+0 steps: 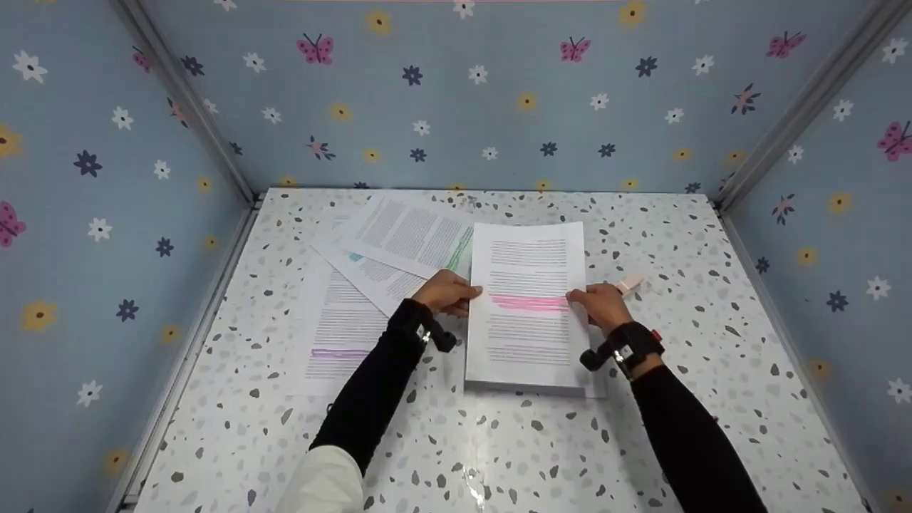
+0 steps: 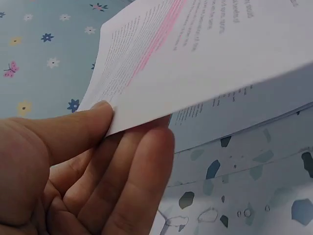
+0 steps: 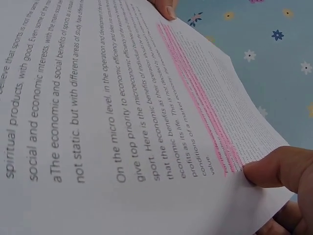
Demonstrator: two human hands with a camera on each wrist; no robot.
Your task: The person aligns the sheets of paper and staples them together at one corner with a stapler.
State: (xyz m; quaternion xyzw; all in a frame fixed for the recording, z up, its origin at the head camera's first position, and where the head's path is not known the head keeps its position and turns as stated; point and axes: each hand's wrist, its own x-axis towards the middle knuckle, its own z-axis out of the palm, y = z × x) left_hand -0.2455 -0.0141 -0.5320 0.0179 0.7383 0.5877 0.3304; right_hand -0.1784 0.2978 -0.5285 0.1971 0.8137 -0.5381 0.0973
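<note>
Both hands hold a printed sheet (image 1: 527,335) with a band of pink highlighter across its middle. My left hand (image 1: 447,291) pinches the left edge, thumb on top and fingers beneath, as the left wrist view shows. On the opposite edge my right hand (image 1: 604,305) grips the paper, its thumb at the end of the pink lines. The sheet is raised over another printed page (image 2: 210,110), seen below it in the left wrist view. A pale pink marker-like object (image 1: 631,283) lies just beyond the right hand, partly hidden by it.
Left of the held sheet, loose printed pages overlap on the speckled table (image 1: 513,456): one with green marks (image 1: 406,228), one with a blue mark (image 1: 388,274), one with purple lines (image 1: 342,320). Flower-patterned panels (image 1: 456,92) enclose the back and both sides.
</note>
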